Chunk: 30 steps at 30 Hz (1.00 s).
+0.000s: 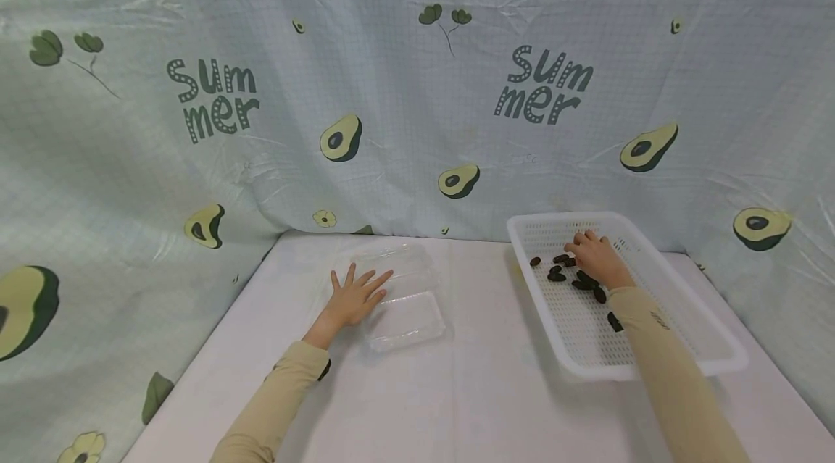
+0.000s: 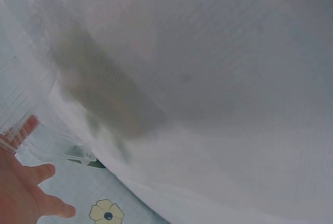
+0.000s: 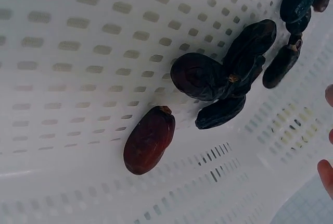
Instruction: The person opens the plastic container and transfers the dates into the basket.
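Note:
My left hand (image 1: 352, 301) lies over a clear plastic clamshell container (image 1: 412, 314), palm down with the fingers spread. In the left wrist view, fingers of that hand (image 2: 31, 195) show beside the container's transparent edge. On the right, my right hand (image 1: 599, 260) reaches down into a white perforated basket (image 1: 685, 322), its fingertips right by some dark dates (image 1: 562, 259). The right wrist view has those fingertips (image 3: 325, 174) apart at the right edge, with no date visible between them. A reddish-brown date (image 3: 150, 140) rests near a dark cluster of dates (image 3: 200, 76).
Both the container and the basket stand on a white-covered table (image 1: 496, 405). Behind them hangs a pale curtain (image 1: 404, 86) printed with avocados and lettering. The basket's raised rim (image 1: 538, 300) surrounds the dates.

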Each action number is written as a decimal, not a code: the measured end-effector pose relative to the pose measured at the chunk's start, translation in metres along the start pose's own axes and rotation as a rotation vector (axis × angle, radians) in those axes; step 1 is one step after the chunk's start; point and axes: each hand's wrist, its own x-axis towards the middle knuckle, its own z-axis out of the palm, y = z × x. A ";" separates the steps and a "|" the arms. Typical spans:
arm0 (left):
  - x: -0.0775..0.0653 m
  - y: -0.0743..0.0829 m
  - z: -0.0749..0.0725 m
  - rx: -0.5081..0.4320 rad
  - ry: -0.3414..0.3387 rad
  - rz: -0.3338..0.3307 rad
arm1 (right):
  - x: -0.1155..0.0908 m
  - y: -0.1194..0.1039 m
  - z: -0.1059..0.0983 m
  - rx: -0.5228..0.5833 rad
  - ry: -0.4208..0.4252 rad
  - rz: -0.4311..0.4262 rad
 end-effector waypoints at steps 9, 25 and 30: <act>-0.001 -0.001 0.000 0.029 0.002 -0.001 | 0.008 -0.006 -0.023 0.087 0.068 -0.032; -0.009 -0.003 -0.004 0.070 0.163 0.132 | -0.003 -0.065 -0.094 0.374 0.111 -0.063; -0.012 -0.004 -0.004 0.017 0.307 0.163 | -0.011 -0.081 -0.106 0.441 0.144 -0.022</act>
